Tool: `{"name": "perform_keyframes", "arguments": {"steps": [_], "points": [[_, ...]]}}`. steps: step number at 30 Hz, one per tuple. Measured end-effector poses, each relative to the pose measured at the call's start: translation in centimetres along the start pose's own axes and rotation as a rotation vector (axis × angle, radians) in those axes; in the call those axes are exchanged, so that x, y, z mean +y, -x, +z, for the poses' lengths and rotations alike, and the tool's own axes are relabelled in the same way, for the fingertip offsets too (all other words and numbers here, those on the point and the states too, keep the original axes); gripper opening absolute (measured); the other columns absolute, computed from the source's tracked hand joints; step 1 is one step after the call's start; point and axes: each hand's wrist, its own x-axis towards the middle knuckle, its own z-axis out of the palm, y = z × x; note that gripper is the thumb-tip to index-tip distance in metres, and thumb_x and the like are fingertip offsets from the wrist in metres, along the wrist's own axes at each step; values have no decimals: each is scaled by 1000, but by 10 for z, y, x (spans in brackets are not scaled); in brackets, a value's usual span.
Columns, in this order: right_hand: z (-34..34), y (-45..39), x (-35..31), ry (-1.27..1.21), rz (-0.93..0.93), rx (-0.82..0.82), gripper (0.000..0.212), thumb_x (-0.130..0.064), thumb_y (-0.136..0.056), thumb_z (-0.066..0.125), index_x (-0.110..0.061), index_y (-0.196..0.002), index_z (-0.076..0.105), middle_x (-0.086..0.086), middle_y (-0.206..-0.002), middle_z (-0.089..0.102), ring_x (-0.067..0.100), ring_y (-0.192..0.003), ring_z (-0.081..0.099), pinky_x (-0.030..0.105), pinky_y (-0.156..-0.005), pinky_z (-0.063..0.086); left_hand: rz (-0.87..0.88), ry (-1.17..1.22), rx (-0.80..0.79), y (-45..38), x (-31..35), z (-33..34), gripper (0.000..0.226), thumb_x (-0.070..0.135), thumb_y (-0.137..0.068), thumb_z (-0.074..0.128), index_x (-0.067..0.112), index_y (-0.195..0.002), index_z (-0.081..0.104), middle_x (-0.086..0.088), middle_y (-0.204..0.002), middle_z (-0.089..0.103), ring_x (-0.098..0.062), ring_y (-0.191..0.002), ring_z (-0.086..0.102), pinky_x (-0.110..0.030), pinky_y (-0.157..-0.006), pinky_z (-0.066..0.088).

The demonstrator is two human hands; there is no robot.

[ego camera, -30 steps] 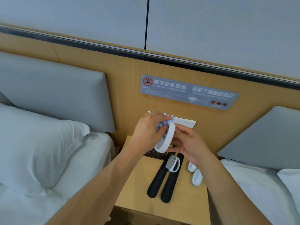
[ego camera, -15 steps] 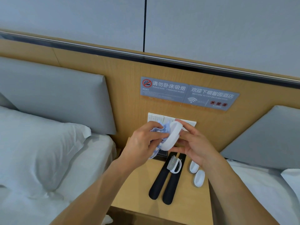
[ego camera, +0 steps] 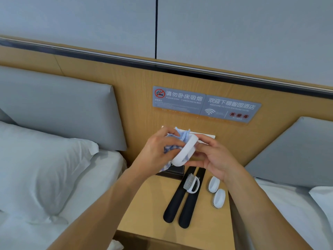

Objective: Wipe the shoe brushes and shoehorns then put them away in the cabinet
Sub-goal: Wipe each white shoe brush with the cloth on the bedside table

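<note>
At frame centre the right hand (ego camera: pixel 214 157) pinches a white shoe brush (ego camera: pixel 185 152); the left hand (ego camera: pixel 158 152) grips a blue cloth (ego camera: pixel 180 137) vs. its side. Best bet: turn brush, wipe every face. Lower centre, two shoehorns (ego camera: pixel 180 195) & 3 brushes lie on the nightstand (ego camera: pixel 144 204), near its right edge; room's above.

Dark box (ego camera: pixel 173 173) behind the hands, mostly hidden.
</note>
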Motion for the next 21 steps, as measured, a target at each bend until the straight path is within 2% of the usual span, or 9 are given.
{"name": "perform_keyframes", "arguments": {"steps": [3,5,9,12,14,17,21], "points": [[-3,2,3,-36,55,75,20,-4,-99,56,-9,-114,68,21,-114,72,39,-97,73,49,-65,61,-44,24,-36,14,-9,-2,23,6,-87,68,20,-103,77,6,-116,57,-2,-110,54,-12,-85,46],[-1,3,6,-84,84,119,18,-3,-99,55,-7,-111,68,22,-115,70,39,-95,73,49,-62,61,-107,73,5,22,-11,1,26,6,-88,67,25,-103,76,12,-112,58,3,-108,54,-9,-84,44],[11,-1,15,-281,135,231,16,0,-101,50,-5,-108,64,25,-111,67,42,-95,70,51,-57,60,-286,197,329,32,-6,24,24,10,-91,65,30,-101,75,13,-107,61,4,-100,59,-6,-81,44],[23,-5,24,-367,142,276,18,0,-103,45,-5,-108,61,25,-109,66,38,-84,73,47,-54,60,-300,230,476,36,-3,36,24,9,-92,65,23,-108,74,10,-111,60,1,-103,59,-6,-81,44],[27,-6,29,-407,131,278,19,0,-104,43,-4,-109,61,25,-101,71,35,-73,76,45,-53,60,-282,253,491,38,-6,37,27,7,-90,67,19,-113,73,8,-114,60,-3,-107,59,-8,-83,45],[28,-3,31,-396,97,241,20,1,-103,44,-4,-111,62,23,-93,76,36,-79,76,45,-57,60,-289,253,479,40,-11,32,26,13,-89,68,22,-113,72,11,-116,60,-3,-109,60,-10,-85,48],[27,2,26,-258,22,131,28,5,-99,45,-7,-117,63,23,-119,67,37,-96,74,47,-68,61,-361,303,507,38,-16,24,21,18,-89,68,29,-106,70,10,-115,64,2,-105,61,-8,-83,47]]}}
